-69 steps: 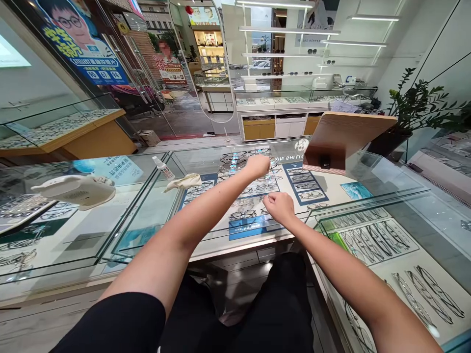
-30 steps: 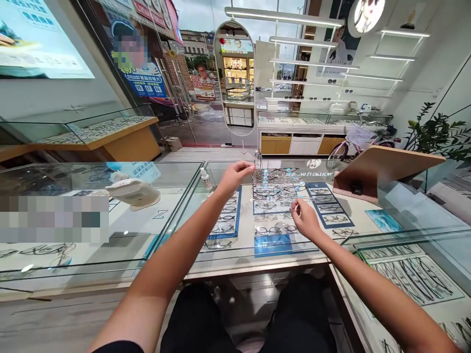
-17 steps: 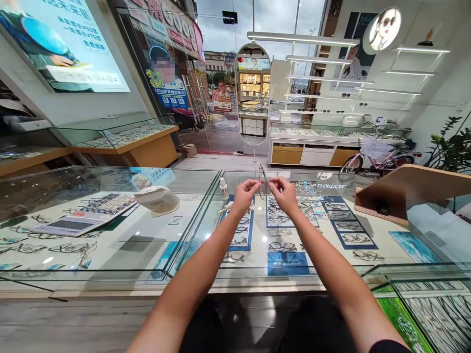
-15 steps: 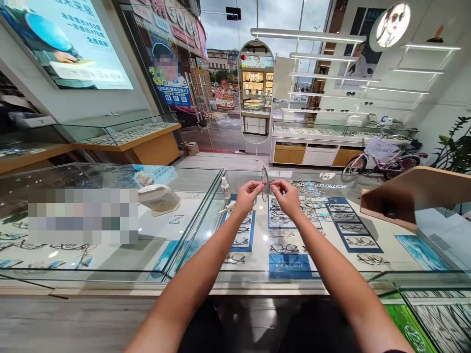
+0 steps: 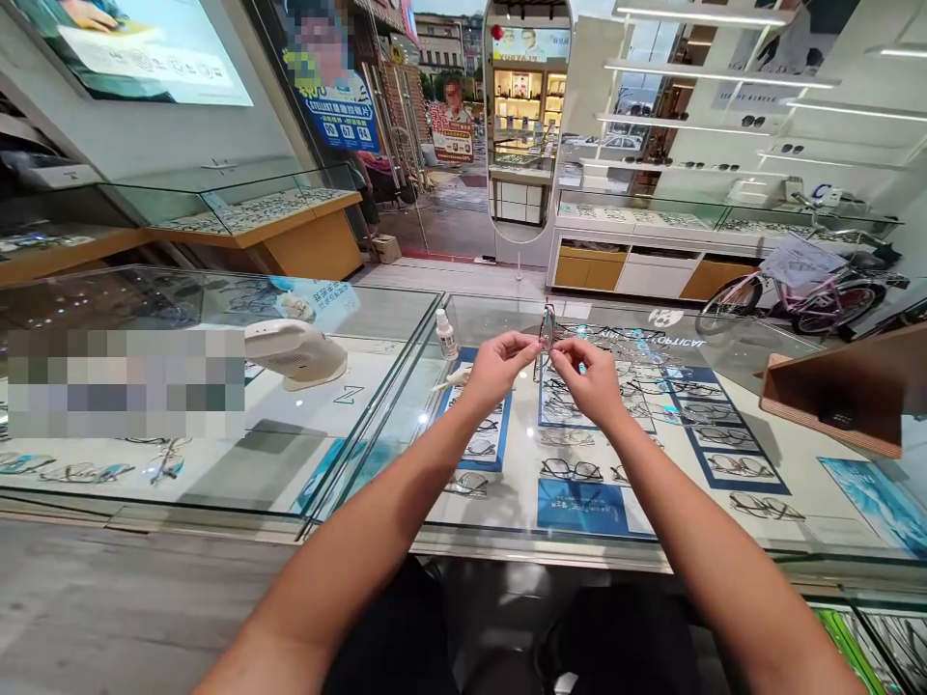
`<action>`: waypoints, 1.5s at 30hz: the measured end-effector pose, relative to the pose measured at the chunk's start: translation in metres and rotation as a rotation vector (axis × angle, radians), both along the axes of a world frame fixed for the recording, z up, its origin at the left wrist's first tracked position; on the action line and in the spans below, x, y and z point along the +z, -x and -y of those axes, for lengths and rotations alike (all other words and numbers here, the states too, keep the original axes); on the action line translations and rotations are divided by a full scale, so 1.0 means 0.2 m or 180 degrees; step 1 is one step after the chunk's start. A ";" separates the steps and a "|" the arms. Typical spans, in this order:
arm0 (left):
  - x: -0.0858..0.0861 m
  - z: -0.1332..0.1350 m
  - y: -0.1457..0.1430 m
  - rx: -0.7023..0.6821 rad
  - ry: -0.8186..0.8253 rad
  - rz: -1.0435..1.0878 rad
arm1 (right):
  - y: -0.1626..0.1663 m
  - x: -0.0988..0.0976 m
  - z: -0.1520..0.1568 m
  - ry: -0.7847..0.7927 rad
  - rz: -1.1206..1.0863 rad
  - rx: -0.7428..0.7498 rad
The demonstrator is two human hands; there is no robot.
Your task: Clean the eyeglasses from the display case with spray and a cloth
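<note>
Above the glass counter, a pair of eyeglasses (image 5: 548,320) is held upright and nearly edge-on to me, with one lens catching light. My left hand (image 5: 498,369) pinches it from the left between thumb and fingertips. From the right, my right hand (image 5: 590,378) grips it low with thumb and forefinger, the other fingers curled. My fingertips hide the lower part of the frame. Close by my left hand, a white spray bottle (image 5: 446,335) stands on the counter, and a small white object (image 5: 458,376) lies near it.
Under the glass top (image 5: 406,386) lie rows of eyeglasses, including a dark pair (image 5: 572,469) above a blue card (image 5: 581,506). A white device (image 5: 296,353) stands at left, a wooden-edged panel (image 5: 832,396) at right. Beyond are an oval mirror (image 5: 527,116) and a bicycle (image 5: 803,280).
My view has tipped downward and shifted. The eyeglasses have turned slightly, so more of one lens shows. Both hands keep their pinch on them.
</note>
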State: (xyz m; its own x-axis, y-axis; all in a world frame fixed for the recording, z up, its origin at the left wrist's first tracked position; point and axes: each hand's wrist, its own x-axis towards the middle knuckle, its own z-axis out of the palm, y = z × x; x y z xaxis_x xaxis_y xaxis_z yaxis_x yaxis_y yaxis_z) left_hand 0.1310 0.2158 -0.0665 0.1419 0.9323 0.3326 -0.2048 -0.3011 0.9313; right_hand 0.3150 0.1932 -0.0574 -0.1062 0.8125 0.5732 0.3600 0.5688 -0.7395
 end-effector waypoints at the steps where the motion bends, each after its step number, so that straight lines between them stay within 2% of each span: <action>1: 0.00 0.00 0.00 -0.0013 -0.0007 -0.0018 | 0.00 0.00 0.00 0.0009 -0.0011 0.0013; 9: 0.00 0.01 -0.01 -0.0127 -0.0155 -0.0168 | -0.01 0.02 -0.01 0.0131 -0.0173 -0.0001; 15: -0.01 0.00 0.00 0.0047 -0.0243 -0.0286 | -0.03 0.04 -0.01 0.0456 -0.0557 0.0034; 20: -0.01 0.00 0.00 0.0071 -0.0334 -0.0373 | -0.02 0.04 0.00 0.0522 -0.0408 0.0169; 28: 0.01 0.02 0.00 0.0273 -0.0465 -0.0814 | -0.02 0.02 0.01 0.0591 -0.0375 0.0024; 34: 0.03 0.03 0.02 0.0559 -0.0708 -0.1149 | -0.04 0.03 0.01 0.0367 -0.0106 -0.0607; 39: 0.04 0.04 0.04 0.0622 -0.0653 -0.1409 | -0.10 0.07 0.00 -0.0213 -0.0142 -0.1232; 42: 0.05 0.04 0.05 0.0595 -0.0627 -0.1561 | -0.11 0.09 0.02 -0.0499 -0.0160 -0.1326; 45: 0.06 0.03 0.05 0.0549 -0.0535 -0.1349 | -0.08 0.08 0.04 -0.0575 -0.0153 -0.1144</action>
State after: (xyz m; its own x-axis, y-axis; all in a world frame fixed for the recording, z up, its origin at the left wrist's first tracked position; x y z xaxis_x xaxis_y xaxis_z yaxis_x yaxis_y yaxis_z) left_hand 0.1219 0.2101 -0.0554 0.1456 0.8925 0.4269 0.2480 -0.4506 0.8576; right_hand 0.3308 0.1848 -0.0406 0.1967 0.6786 0.7076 0.5270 0.5354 -0.6600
